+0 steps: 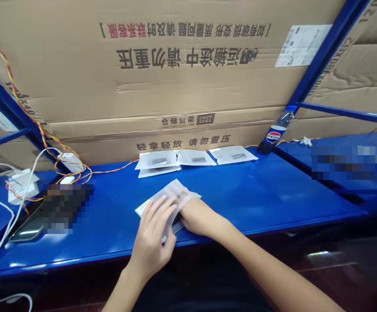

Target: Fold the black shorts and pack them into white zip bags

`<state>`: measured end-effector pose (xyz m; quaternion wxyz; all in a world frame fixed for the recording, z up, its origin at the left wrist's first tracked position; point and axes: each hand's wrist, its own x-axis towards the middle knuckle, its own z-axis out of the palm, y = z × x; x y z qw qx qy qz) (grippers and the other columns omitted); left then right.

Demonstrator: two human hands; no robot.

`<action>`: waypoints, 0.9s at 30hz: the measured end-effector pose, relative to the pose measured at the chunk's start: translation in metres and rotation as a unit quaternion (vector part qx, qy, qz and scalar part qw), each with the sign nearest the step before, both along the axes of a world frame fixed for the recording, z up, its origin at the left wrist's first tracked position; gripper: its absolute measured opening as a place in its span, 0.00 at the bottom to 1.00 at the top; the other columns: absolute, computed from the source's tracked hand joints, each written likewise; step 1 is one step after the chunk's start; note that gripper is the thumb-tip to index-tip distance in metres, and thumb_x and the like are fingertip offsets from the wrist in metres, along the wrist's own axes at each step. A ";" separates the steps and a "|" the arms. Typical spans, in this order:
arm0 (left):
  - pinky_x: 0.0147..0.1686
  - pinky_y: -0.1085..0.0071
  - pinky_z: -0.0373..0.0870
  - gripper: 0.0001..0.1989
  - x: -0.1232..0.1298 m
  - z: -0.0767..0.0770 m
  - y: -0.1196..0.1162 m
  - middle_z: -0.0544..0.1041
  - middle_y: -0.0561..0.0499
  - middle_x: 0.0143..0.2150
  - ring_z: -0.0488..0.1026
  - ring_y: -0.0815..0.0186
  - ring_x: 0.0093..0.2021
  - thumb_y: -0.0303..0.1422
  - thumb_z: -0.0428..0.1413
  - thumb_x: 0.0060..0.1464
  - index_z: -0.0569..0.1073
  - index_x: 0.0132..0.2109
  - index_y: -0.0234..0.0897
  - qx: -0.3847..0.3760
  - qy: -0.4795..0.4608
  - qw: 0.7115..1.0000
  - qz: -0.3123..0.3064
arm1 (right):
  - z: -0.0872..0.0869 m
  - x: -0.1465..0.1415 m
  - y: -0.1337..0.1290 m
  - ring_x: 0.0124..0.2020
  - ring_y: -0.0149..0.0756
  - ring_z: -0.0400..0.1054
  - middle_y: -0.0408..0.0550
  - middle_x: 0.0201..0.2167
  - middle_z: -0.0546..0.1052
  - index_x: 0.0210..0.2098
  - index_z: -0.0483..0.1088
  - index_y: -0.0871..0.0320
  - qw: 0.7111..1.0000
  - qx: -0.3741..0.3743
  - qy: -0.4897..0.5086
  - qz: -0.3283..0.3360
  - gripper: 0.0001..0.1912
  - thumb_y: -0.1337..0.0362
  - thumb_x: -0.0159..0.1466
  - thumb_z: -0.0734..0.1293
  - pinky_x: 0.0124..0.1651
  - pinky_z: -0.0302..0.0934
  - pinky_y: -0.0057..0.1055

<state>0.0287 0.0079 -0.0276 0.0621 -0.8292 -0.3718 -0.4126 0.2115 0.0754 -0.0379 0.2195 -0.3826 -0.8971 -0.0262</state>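
Observation:
Both hands are over the blue metal shelf top (240, 195), near its front edge. My left hand (154, 229) presses its fingers on a translucent plastic bag (175, 193) with a dark flat item inside (177, 201). My right hand (196, 216) grips the bag's right end, with the fingers hidden under the film. A white card (143, 208) sticks out beneath the bag at its left. Farther back, several similar sealed bags (196, 157) lie in a row, out of reach of both hands' fingertips.
Large printed cardboard sheets (188, 86) stand behind the shelf between blue uprights (324, 54). A Pepsi bottle (274, 132) leans at the right. At the left lie a phone (26, 229), a white power strip (71, 162) and tangled wires (48, 147).

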 end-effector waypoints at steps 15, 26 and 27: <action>0.51 0.61 0.81 0.15 -0.032 -0.007 -0.039 0.86 0.42 0.48 0.83 0.54 0.51 0.17 0.55 0.66 0.80 0.54 0.33 0.085 0.063 0.994 -0.005 | 0.010 0.043 -0.067 0.57 0.47 0.79 0.55 0.53 0.85 0.58 0.77 0.61 0.977 0.172 0.116 0.050 0.18 0.77 0.71 0.65 0.53 0.78 0.40; 0.47 0.61 0.75 0.10 -0.013 -0.008 -0.040 0.88 0.44 0.40 0.86 0.56 0.45 0.17 0.57 0.65 0.80 0.47 0.33 0.120 0.007 0.993 0.002 | 0.006 0.006 -0.091 0.44 0.36 0.81 0.50 0.40 0.87 0.47 0.80 0.63 0.942 0.243 0.214 0.087 0.14 0.76 0.74 0.61 0.59 0.75 0.38; 0.46 0.61 0.74 0.11 -0.015 -0.007 -0.043 0.88 0.45 0.40 0.85 0.57 0.44 0.17 0.58 0.64 0.80 0.47 0.34 0.118 0.003 0.993 0.020 | 0.005 0.011 -0.085 0.44 0.36 0.81 0.50 0.40 0.87 0.47 0.79 0.63 0.942 0.246 0.210 0.090 0.14 0.76 0.74 0.61 0.58 0.75 0.38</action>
